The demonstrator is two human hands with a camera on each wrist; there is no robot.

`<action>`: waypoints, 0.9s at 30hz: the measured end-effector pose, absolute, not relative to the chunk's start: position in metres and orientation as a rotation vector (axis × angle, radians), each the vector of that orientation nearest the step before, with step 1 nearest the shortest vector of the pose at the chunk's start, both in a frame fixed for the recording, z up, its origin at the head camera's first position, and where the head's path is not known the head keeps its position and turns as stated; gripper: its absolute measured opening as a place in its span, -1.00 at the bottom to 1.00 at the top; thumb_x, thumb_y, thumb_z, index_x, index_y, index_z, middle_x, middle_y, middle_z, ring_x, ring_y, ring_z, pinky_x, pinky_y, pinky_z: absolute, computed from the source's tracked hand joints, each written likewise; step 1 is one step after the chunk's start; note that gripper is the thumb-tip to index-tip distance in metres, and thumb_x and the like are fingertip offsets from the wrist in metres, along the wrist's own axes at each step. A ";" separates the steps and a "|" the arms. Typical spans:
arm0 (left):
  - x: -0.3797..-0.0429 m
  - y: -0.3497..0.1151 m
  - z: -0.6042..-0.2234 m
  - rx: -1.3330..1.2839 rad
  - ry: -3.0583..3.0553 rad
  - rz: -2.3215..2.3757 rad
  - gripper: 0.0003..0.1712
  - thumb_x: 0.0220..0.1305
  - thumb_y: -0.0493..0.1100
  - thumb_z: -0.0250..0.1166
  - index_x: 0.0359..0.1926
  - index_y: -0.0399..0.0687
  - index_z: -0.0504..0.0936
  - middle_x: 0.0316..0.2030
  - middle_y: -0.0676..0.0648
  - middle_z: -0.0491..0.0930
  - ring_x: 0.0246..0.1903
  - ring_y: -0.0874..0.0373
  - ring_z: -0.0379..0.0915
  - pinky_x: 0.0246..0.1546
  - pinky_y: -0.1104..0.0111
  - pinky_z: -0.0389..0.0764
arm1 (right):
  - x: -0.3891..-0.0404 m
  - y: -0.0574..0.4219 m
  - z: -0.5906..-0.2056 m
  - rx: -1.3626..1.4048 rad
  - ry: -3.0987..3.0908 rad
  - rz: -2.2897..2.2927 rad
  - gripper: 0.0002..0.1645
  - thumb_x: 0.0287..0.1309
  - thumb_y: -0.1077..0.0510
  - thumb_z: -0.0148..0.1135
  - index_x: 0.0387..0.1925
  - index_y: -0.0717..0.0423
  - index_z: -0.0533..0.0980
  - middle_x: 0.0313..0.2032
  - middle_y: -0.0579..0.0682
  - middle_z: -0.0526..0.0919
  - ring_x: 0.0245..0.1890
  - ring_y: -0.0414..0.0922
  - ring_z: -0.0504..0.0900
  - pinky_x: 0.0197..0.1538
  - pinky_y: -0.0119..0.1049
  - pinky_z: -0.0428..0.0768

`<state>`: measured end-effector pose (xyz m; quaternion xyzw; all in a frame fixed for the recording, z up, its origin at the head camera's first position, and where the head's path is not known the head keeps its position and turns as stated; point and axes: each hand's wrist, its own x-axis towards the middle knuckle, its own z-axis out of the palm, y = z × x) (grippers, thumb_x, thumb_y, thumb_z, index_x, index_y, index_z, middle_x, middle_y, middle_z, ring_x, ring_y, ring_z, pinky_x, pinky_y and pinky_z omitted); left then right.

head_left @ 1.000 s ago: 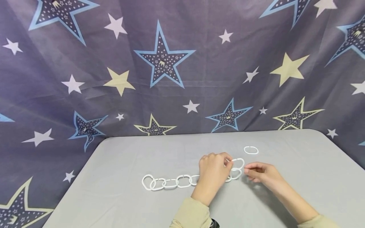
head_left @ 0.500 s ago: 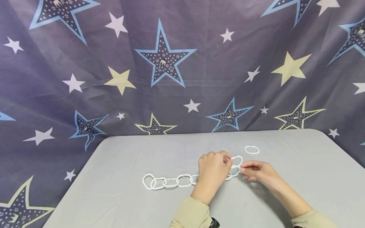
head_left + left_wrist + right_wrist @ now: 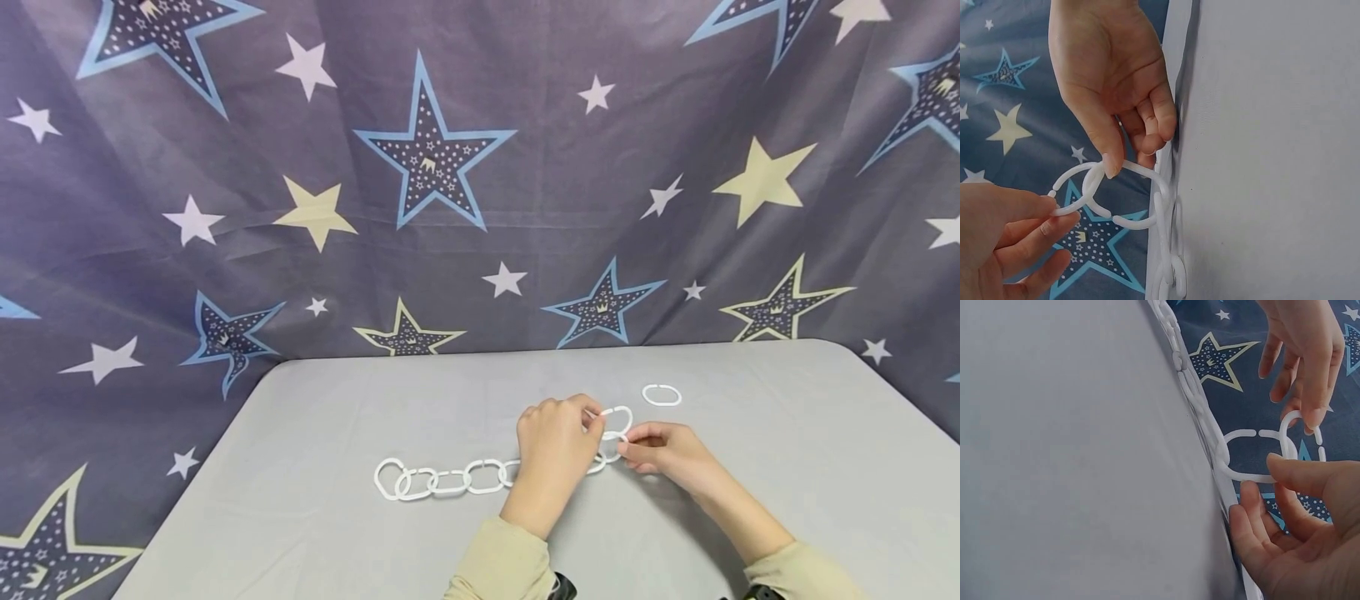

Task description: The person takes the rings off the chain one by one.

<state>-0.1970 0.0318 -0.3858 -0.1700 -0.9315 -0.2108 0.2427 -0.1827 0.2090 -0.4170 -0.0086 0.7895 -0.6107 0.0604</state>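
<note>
A chain of white oval plastic links (image 3: 483, 491) runs across the grey table, its middle hidden behind my left hand (image 3: 549, 454). Thumb and fingers of that hand pinch the end link (image 3: 1074, 170), which is raised off the table. My right hand (image 3: 669, 452) pinches the neighbouring link (image 3: 1249, 478) close to where the two links cross. Each of these two links has a small gap in its side, visible in both wrist views. The right wrist view shows the rest of the chain hanging down from the neighbouring link to the table.
One loose white link (image 3: 662, 404) lies on the grey table (image 3: 315, 433) beyond my right hand. A dark curtain with stars (image 3: 525, 183) hangs along the table's back edge.
My right hand has moved left and now pinches the second link, which it was beside before. Both hands and the raised links have shifted slightly left.
</note>
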 end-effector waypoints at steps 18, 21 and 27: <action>-0.200 0.028 -0.386 -0.465 -2.511 -0.595 -0.96 0.10 -0.02 0.44 -0.36 0.25 0.78 -0.53 0.29 0.66 -0.50 0.25 0.56 -0.42 0.39 0.42 | -0.181 0.215 -0.413 -0.019 2.325 -1.918 -0.70 0.16 0.30 0.36 -0.19 0.52 0.55 -0.39 0.06 0.69 -0.39 -0.19 0.68 -0.21 -0.32 0.67; -0.200 0.027 -0.386 -0.477 -2.522 -0.592 -0.96 0.12 -0.02 0.43 -0.36 0.25 0.78 -0.53 0.29 0.66 -0.50 0.25 0.56 -0.42 0.39 0.42 | -0.180 0.215 -0.413 -0.020 2.327 -1.918 -0.71 0.17 0.30 0.36 -0.19 0.51 0.54 -0.38 0.06 0.69 -0.38 -0.19 0.68 -0.20 -0.32 0.67; -0.201 0.025 -0.385 -0.503 -2.520 -0.577 -0.96 0.11 -0.03 0.44 -0.36 0.25 0.79 -0.53 0.28 0.66 -0.51 0.25 0.56 -0.44 0.40 0.41 | -0.179 0.213 -0.412 -0.015 2.317 -1.918 -0.71 0.17 0.30 0.35 -0.18 0.50 0.54 -0.38 0.06 0.69 -0.38 -0.18 0.70 -0.20 -0.32 0.67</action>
